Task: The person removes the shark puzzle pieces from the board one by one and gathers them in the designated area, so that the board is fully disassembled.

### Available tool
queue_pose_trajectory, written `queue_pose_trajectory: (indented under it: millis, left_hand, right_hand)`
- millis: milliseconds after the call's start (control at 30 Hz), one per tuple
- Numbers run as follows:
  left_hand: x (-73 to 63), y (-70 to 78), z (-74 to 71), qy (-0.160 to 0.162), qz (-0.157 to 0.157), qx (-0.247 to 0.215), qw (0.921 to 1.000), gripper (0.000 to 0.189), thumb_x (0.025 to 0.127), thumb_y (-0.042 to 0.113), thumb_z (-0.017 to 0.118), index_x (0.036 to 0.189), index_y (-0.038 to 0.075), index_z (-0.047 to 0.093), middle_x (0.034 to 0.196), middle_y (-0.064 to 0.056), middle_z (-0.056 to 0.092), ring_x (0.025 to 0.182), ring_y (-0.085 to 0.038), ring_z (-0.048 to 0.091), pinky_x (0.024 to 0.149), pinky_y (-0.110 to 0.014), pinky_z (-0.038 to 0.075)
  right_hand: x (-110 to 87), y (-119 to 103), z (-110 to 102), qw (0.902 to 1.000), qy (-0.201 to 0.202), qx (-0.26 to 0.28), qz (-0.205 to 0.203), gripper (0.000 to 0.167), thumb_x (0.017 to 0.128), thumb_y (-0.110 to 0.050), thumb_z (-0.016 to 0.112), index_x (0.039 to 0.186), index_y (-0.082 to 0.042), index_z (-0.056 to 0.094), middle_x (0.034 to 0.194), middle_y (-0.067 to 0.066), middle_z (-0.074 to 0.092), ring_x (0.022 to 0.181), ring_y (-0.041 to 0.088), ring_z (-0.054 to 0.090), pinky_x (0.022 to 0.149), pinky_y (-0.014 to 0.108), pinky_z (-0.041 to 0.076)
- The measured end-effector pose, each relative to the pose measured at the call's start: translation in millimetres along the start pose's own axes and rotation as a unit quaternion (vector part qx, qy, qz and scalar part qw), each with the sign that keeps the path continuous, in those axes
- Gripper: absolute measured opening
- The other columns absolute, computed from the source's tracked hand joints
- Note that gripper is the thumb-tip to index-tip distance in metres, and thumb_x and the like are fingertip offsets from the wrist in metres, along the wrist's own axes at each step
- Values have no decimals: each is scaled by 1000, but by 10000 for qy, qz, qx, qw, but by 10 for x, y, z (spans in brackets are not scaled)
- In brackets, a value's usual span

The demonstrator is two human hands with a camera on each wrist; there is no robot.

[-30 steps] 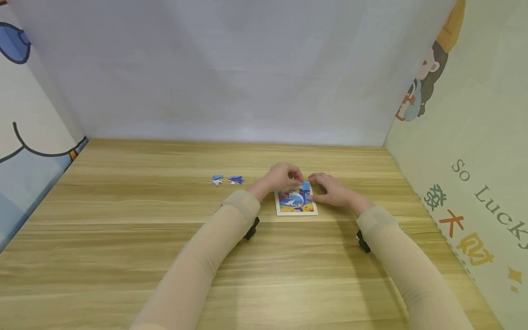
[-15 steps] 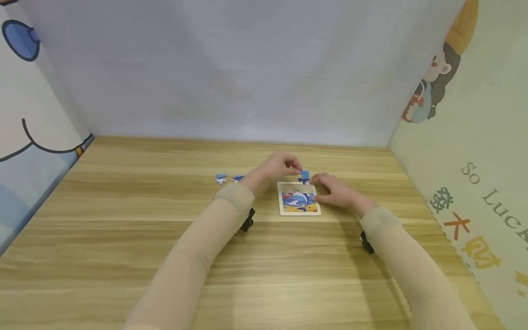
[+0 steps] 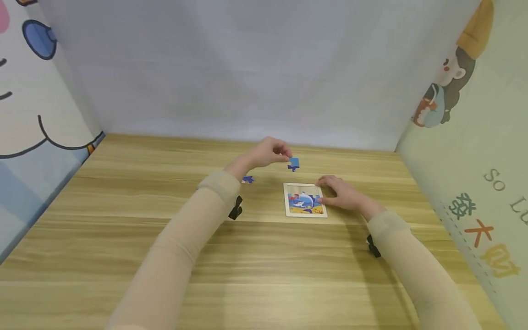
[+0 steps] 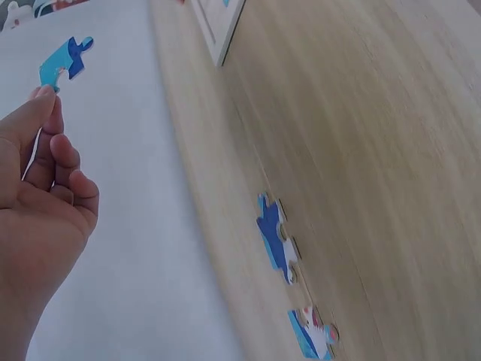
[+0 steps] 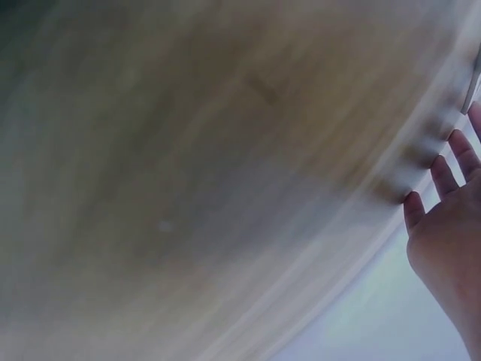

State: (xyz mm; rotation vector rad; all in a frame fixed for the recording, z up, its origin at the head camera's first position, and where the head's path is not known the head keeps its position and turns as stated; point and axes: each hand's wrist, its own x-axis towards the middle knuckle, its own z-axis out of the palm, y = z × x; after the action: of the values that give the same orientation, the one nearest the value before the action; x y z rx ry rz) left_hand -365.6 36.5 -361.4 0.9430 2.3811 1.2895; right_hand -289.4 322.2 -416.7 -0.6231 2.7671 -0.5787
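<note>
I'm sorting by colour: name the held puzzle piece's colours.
The puzzle piece is light and dark blue, clearest in the left wrist view.

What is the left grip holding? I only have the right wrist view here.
Observer: The left grip pinches a blue jigsaw piece.
Operator: Are other pieces lying loose?
Observer: Yes, the left wrist view shows two: a dark-blue-and-white jigsaw piece and a white-and-light-blue jigsaw piece, both on the wood-grain table.
Operator: And where is the picture unfilled?
Observer: In the head view, the jigsaw tray shows a bare band along its far side.
</note>
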Motion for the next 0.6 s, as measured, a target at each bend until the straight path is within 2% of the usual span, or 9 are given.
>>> queue_pose_trajectory:
  millis: [200, 367, 467, 600]
  left_hand:
    - [-111, -89, -147, 63, -219, 52, 9997, 9, 91, 13, 63, 97, 6, 66, 94, -5, 64, 87, -18, 55, 79, -29, 46]
    - [-202, -198, -235, 58, -459, -28, 9989, 10, 91, 11, 62, 98, 4, 65, 94, -7, 64, 94, -26, 58, 87, -37, 47]
    - [-259, -269, -259, -12, -608, 26, 9981, 11, 91, 10, 61, 99, 3, 65, 96, -8, 64, 96, -27, 58, 89, -38, 47]
    - [-313, -375, -241, -117, -765, 168, 9969, 11, 92, 11, 61, 100, 5, 64, 97, -7, 64, 94, -21, 57, 89, -35, 46]
  right_hand:
    - [-14, 9, 1, 10000, 11, 81, -25, 59, 89, -36, 64, 137, -8, 45, 149, 18, 31, 138, 39, 22, 112, 56, 14]
    - [-7, 23, 6, 10000, 9, 25, -50, 58, 89, -35, 64, 137, -7, 45, 148, 19, 31, 138, 39, 23, 112, 56, 15]
    - [4, 26, 12, 10000, 10, 0, -59, 58, 89, -35, 64, 137, -8, 45, 148, 18, 32, 138, 39, 24, 112, 55, 15]
    - [5, 20, 13, 9999, 32, -65, -95, 58, 89, -36, 64, 137, -8, 45, 148, 18, 32, 137, 39, 24, 111, 56, 16]
